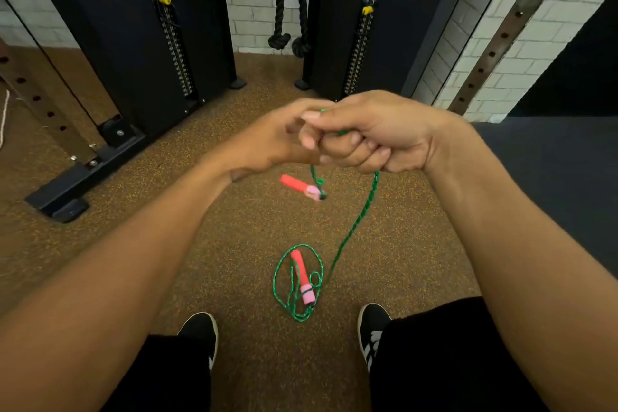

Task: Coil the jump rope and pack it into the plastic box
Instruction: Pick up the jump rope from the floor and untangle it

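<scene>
Hands meet in front of the person, above a speckled brown rubber floor (207,244). The right hand (374,137) is closed in a fist around the green braided jump rope (359,217), which shows above the thumb and runs out under the fist. The left hand (281,140) is blurred and pressed against the right one; its fingers reach toward the rope at the fist, but I cannot tell whether they grip it.

From the fist 1 short strand hangs down to a red and pink handle (299,187) dangling in the air. A longer strand drops to the floor, where it lies in a loose loop around the 2nd red and pink handle (302,278), between 2 black shoes (200,331).

Behind stands a black cable machine (140,43) with a black triceps rope (289,10) hanging before a white brick wall (257,20).
</scene>
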